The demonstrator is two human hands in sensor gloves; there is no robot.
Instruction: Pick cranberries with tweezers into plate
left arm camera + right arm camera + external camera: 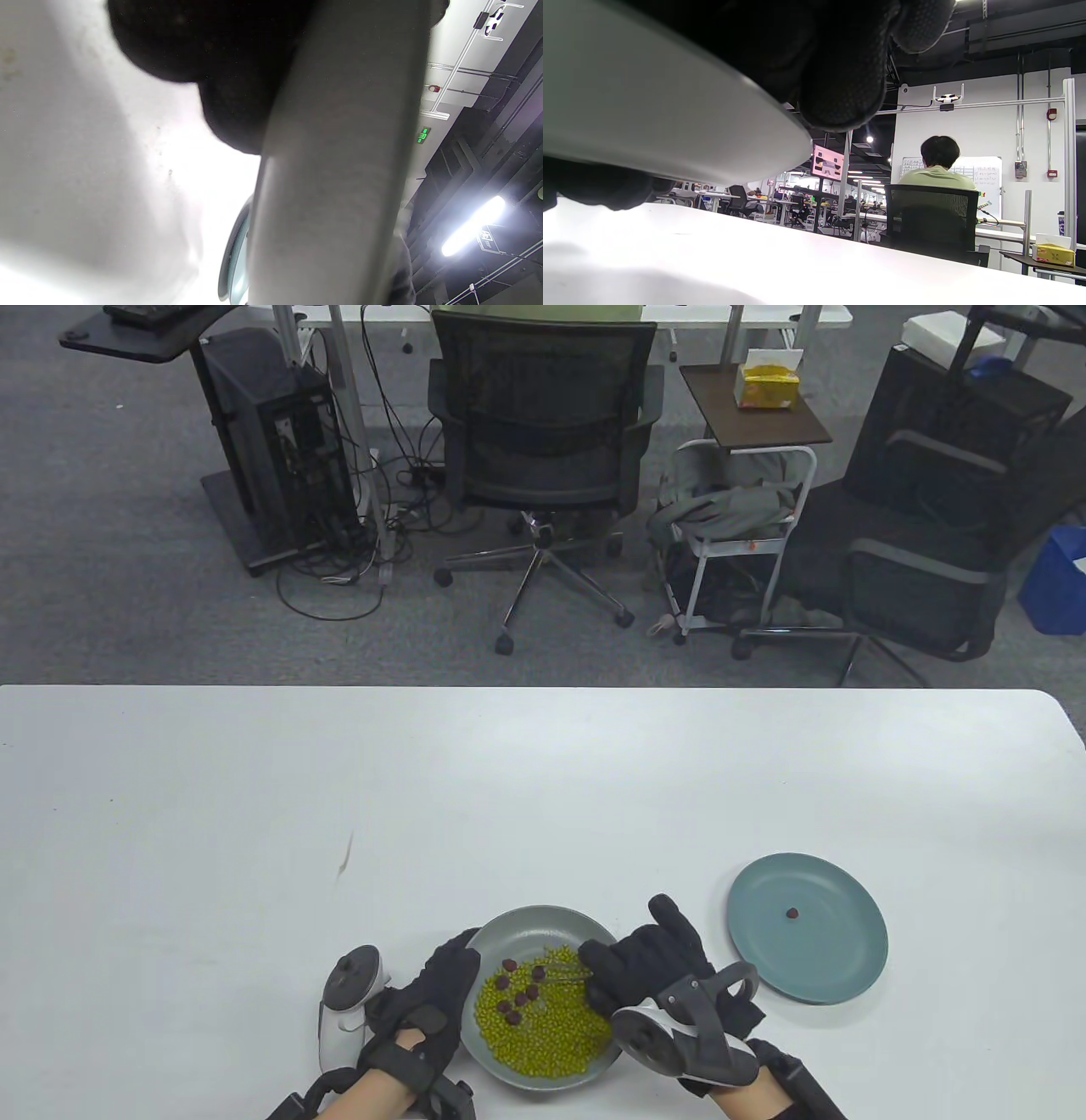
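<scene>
A grey bowl (519, 923) at the table's front centre holds green peas (543, 1027) and several dark red cranberries (515, 989). My right hand (649, 963) holds metal tweezers (562, 971) over the bowl, their tips among the cranberries; I cannot tell if they pinch one. My left hand (433, 988) grips the bowl's left rim. The bowl's side (331, 178) fills the left wrist view, under my left fingers (229, 59). A teal plate (840, 967) to the right holds one cranberry (792, 913). In the right wrist view the bowl's underside (649, 114) and my gloved fingers (840, 72) block the tweezers.
The white table (543, 797) ends in a far edge with office chairs, a computer tower and a small side table beyond. A small dark mark (346, 853) lies on the table to the left. A person sits at a desk (939, 169) in the background.
</scene>
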